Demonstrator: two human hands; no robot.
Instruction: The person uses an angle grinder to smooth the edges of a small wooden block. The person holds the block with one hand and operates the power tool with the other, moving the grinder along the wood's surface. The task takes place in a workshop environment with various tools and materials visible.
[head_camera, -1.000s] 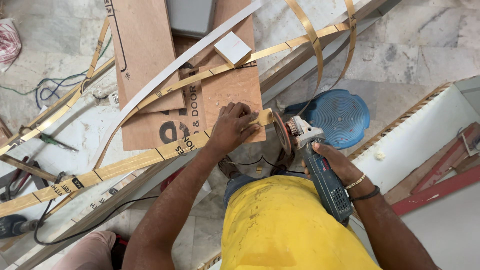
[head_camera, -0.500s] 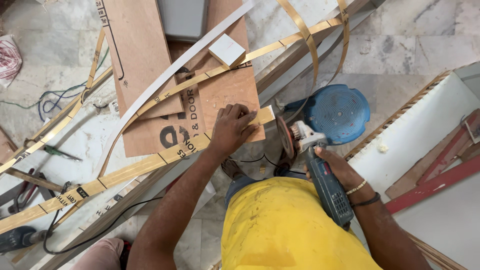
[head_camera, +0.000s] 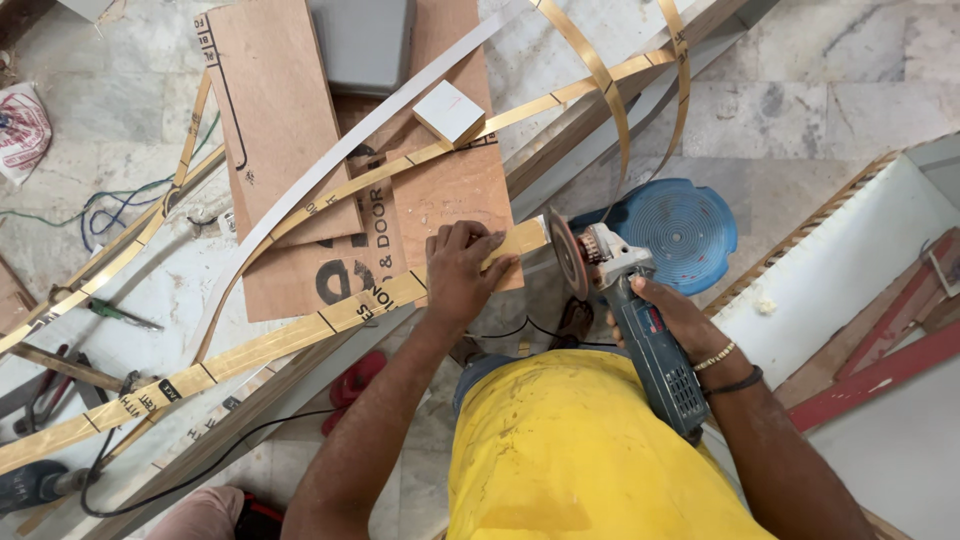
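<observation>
The left hand (head_camera: 462, 270) pressed on the strip (head_camera: 300, 335) lying across the plywood sheet (head_camera: 440, 200). At three o'clock sat the angle grinder (head_camera: 625, 310) (right hand (head_camera: 680, 320) around it), the stool (head_camera: 675, 230) beyond.

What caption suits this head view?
Left hand presses a gold strip; right hand holds an angle grinder.
</observation>
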